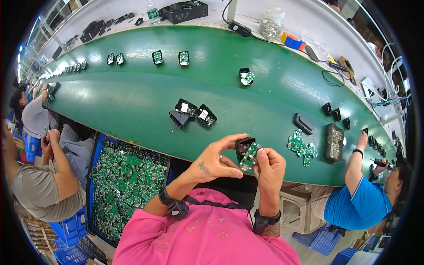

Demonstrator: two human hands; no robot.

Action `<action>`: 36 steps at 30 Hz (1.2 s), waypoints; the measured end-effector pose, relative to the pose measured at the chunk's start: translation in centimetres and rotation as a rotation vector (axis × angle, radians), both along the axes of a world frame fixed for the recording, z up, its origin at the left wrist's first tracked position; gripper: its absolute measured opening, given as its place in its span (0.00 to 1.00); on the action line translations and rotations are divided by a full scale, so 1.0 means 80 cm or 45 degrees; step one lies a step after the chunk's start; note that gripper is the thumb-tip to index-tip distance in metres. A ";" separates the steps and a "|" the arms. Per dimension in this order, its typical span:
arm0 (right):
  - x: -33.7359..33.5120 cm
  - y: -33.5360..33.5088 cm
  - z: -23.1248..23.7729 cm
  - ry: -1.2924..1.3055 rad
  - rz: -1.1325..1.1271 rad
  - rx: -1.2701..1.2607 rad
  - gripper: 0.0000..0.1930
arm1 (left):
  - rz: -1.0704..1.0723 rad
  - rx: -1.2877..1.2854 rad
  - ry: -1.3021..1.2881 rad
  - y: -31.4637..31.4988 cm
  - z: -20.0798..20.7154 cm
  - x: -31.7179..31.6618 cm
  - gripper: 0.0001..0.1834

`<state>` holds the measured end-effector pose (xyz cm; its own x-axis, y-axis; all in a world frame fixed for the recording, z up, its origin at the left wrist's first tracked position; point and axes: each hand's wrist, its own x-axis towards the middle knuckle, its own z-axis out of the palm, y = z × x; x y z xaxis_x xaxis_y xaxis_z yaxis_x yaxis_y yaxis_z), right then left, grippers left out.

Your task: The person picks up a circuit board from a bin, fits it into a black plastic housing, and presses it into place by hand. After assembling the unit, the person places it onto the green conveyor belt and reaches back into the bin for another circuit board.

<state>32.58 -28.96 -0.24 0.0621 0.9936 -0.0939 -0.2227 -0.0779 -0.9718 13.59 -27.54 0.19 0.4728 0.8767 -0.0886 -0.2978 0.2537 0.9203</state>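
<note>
Starting from the left, we have a heap of green circuit boards (128, 190) in a bin beside the green tabletop (145, 97). Farther right, two open black casings with white labels (196, 111) lie near a dark grey shell (180, 119). Our left hand (221, 161) curls around a black casing (241, 145), thumb spread below it. The green board (250, 157) sits at the casing's front, just above the tabletop's near edge; our right hand (269, 165) pinches its side between thumb and fingers. Loose boards (300, 144) lie to the right, then a dark box of small metal parts (332, 157). We judge the step in hand as matching board to casing, though seating is unclear; the next move probably calls for a steady left grip and careful alignment.
</note>
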 end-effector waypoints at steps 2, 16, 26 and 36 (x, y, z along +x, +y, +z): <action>0.009 0.003 0.001 0.028 0.062 -0.014 0.12 | -0.024 0.037 0.022 0.005 -0.006 0.004 0.46; -0.007 -0.021 0.028 -0.579 0.277 0.202 0.14 | 0.110 0.112 -0.062 -0.007 -0.024 0.016 0.39; 0.005 -0.016 0.052 -0.947 0.397 0.412 0.08 | 0.327 0.543 0.308 -0.014 -0.019 0.021 0.27; -0.009 -0.015 0.034 -1.134 0.100 0.504 0.08 | 0.221 0.199 -0.022 -0.016 -0.005 0.016 0.29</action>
